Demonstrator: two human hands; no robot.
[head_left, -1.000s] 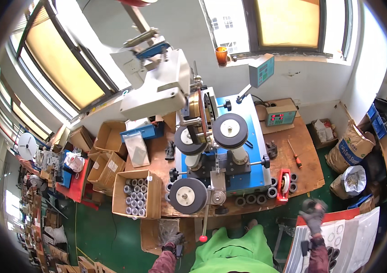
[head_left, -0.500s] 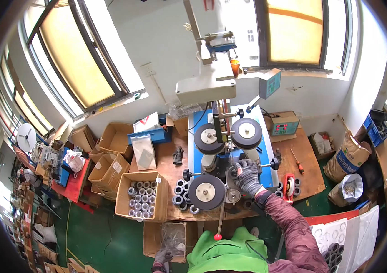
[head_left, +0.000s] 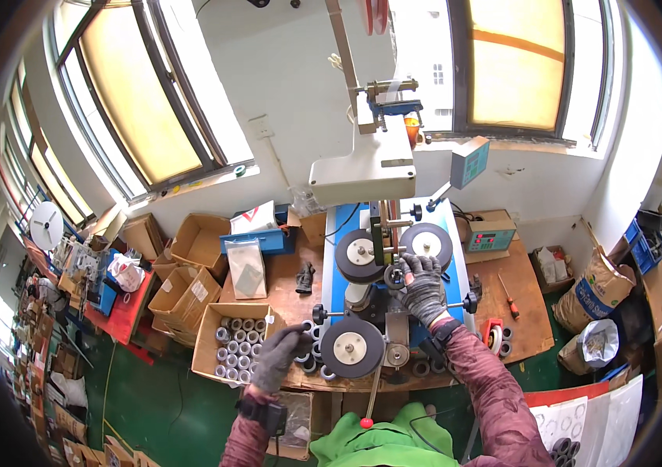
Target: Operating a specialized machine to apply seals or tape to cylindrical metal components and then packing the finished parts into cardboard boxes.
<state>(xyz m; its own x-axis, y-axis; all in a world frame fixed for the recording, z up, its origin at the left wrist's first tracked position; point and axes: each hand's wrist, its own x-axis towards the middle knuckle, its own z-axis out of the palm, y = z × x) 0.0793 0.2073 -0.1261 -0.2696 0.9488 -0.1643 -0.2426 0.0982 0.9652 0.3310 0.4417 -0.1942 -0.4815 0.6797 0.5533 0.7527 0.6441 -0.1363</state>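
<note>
A dark-grey ring (head_left: 395,277) with a lighter centre is at the middle of the winding machine, between its black rubber wheels. My right hand (head_left: 424,289), in a grey glove, is closed at the ring's right side, its fingertips against the ring; the palm side is hidden. My left hand (head_left: 280,359), also gloved, is over the bench's front edge, fingers stretched to the right. Just beyond those fingertips lies a group of grey rings (head_left: 311,359), partly covered by the front rubber wheel (head_left: 353,349). I see nothing held in the left hand.
An open carton (head_left: 208,342) of upright rings stands left of my left hand. A lever with a red knob (head_left: 366,423) projects toward me. To the right are a red tape dispenser (head_left: 493,336), a screwdriver (head_left: 511,303) and a control box (head_left: 490,237). A black glove (head_left: 304,279) lies further back.
My left hand has risen from beside the carton below the bench to the rings on the bench. The right hand has moved up and away, to the ring between the wheels. The view has shifted slightly.
</note>
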